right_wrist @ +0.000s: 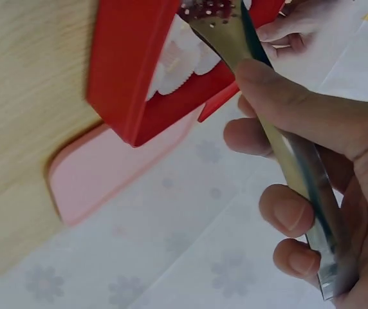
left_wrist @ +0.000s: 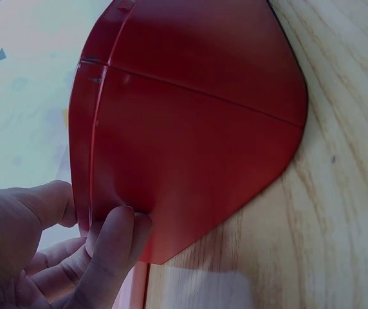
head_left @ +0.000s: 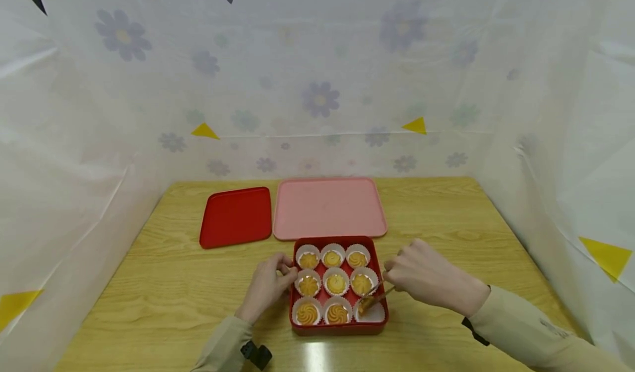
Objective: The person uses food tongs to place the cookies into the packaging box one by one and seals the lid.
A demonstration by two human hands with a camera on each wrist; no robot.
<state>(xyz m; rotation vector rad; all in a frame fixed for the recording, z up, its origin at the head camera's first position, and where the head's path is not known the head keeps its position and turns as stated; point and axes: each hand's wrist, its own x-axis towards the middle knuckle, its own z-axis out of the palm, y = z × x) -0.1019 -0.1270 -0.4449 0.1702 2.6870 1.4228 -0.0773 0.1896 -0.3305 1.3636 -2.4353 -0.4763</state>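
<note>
On the far left of the wooden table (head_left: 436, 217) lies a red lid (head_left: 236, 216), and just right of it a pink tray (head_left: 328, 208), bare on top. Nearer sits the red box (head_left: 338, 328) with nine paper cups. The left hand (head_left: 268, 285) steadies the box's left wall, thumb and curled fingers pinching its rim. Eight cups hold a piped cookie each. At the near right corner, the right hand (head_left: 425, 275) grips metal tongs (right_wrist: 280, 148), fingers wrapped round them, with their tips on a cookie (head_left: 367, 303) at the last cup (head_left: 373, 312). I judge the work nearly done either way: whether this cookie is going in or coming out cannot be told.
</note>
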